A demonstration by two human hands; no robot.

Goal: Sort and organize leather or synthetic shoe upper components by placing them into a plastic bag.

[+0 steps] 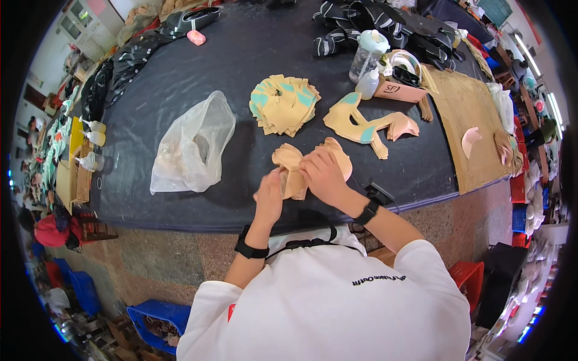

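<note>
Close to the table's front edge, both my hands are on tan cut pieces point(293, 157) that look like leather or fabric. My left hand point(269, 195) has its fingers closed at the left edge of these pieces. From the right, my right hand point(324, 175) grips their upper middle with bent fingers. More rounded tan pieces point(341, 157) lie just beyond and right of that hand. Farther off sits a round fanned pile of tan pieces point(284, 105) with light-green patches. Right of it spreads a second pile of curved tan pieces point(352, 120).
A translucent plastic bag point(192, 144) lies left on the dark tabletop point(241, 66). Back right stand a clear jug point(368, 54), a white squeeze bottle point(367, 83) and a pink cardboard box point(400, 91). A brown board point(463, 114) covers the right end. Black strapped items point(385, 24) lie behind.
</note>
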